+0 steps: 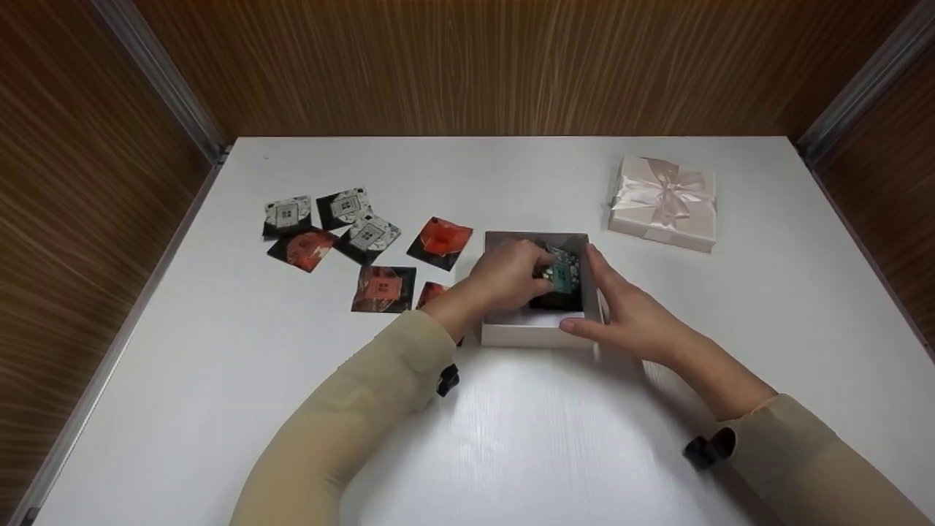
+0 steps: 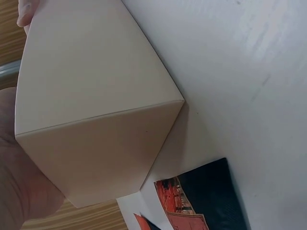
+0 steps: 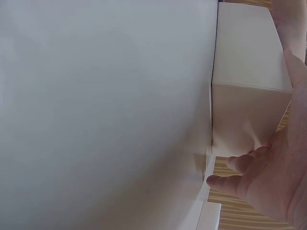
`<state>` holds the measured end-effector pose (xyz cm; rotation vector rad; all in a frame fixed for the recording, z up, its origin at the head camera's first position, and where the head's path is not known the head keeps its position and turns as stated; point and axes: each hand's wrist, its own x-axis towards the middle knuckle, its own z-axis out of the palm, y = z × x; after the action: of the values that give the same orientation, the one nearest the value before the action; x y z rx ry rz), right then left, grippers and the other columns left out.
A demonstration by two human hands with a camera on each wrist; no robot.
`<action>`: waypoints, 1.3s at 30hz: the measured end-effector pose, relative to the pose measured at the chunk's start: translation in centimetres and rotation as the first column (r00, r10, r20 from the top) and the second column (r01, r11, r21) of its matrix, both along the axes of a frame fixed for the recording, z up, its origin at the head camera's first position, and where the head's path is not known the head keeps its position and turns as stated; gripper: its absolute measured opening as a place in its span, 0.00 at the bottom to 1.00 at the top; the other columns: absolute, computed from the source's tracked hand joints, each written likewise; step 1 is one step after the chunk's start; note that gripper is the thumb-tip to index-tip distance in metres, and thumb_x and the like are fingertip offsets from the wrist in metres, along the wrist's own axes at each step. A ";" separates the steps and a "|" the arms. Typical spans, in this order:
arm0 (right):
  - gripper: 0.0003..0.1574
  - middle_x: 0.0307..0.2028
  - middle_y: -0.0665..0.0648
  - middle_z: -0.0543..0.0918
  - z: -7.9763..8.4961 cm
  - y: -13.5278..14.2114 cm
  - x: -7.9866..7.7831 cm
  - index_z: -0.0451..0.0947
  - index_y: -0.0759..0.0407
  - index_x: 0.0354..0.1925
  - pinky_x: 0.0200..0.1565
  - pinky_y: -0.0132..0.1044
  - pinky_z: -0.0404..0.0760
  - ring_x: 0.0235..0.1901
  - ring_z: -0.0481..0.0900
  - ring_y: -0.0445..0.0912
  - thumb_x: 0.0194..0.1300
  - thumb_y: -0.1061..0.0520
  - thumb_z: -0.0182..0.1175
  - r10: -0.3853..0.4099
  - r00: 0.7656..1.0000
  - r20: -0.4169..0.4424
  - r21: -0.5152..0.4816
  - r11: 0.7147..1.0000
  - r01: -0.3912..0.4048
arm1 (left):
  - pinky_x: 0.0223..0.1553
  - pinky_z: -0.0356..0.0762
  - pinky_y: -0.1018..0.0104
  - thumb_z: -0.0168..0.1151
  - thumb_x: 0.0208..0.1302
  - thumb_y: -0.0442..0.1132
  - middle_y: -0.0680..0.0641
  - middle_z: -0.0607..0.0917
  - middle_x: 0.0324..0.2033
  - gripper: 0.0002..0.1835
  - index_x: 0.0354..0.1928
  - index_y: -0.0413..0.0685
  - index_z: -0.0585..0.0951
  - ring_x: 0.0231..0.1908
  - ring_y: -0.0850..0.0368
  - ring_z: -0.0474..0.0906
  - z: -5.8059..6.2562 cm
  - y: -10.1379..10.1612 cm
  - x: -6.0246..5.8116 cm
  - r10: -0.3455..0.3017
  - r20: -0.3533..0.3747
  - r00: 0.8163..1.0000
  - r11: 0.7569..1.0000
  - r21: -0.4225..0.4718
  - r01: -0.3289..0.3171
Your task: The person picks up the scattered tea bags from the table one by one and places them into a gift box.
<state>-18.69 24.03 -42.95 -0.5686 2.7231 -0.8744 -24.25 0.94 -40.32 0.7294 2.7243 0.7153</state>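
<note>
pinching a green-labelled packet by its left edge with the left hand, down in the right half of the open box; touching the box's right wall with the straight-fingered right hand, farther from the packet.

left sleeve: khaki-beige, long, lightly creased | small black device: right edge of left cuff | right sleeve: matching khaki-beige | rounded black device: left edge of right cuff | left grip, right grip: bare
</note>
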 end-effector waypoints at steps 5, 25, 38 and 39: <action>0.75 0.84 0.64 0.43 -0.1 0.0 -0.1 0.27 0.48 0.87 0.76 0.63 0.57 0.80 0.52 0.63 0.68 0.28 0.67 -0.001 1.000 -0.007 -0.003 1.000 0.001 | 0.56 0.77 0.60 0.70 0.73 0.46 0.50 0.88 0.53 0.20 0.64 0.51 0.86 0.50 0.58 0.79 -0.1 0.1 -0.1 -0.006 -0.015 1.000 0.999 -0.043 0.006; 0.76 0.84 0.65 0.46 0.1 -0.2 0.1 0.26 0.43 0.87 0.74 0.66 0.59 0.80 0.53 0.64 0.67 0.24 0.66 -0.023 1.000 0.010 0.010 1.000 0.023 | 0.46 0.80 0.67 0.66 0.77 0.42 0.47 0.83 0.48 0.23 0.71 0.49 0.81 0.45 0.57 0.79 2.6 -3.3 0.4 0.032 -0.003 0.999 0.970 0.242 -0.031; 0.76 0.85 0.61 0.41 0.1 -0.2 0.0 0.25 0.46 0.86 0.77 0.61 0.53 0.82 0.47 0.62 0.67 0.23 0.64 -0.012 1.000 0.010 0.033 0.999 0.012 | 0.50 0.81 0.59 0.68 0.75 0.43 0.46 0.85 0.49 0.23 0.69 0.46 0.82 0.49 0.53 0.81 3.0 -12.8 0.5 0.208 0.002 0.978 0.880 0.437 -0.188; 0.76 0.85 0.61 0.41 0.1 -0.2 0.0 0.25 0.46 0.86 0.77 0.61 0.52 0.82 0.47 0.62 0.67 0.23 0.64 -0.012 1.000 0.012 0.031 0.999 0.012 | 0.50 0.81 0.58 0.68 0.75 0.43 0.46 0.85 0.49 0.24 0.69 0.47 0.82 0.50 0.52 0.81 2.8 -13.6 0.6 0.224 0.018 0.974 0.874 0.439 -0.209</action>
<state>-18.65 23.82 -42.86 -0.5396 2.7270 -0.8343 -23.67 -12.67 -37.53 0.5210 2.7261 1.4149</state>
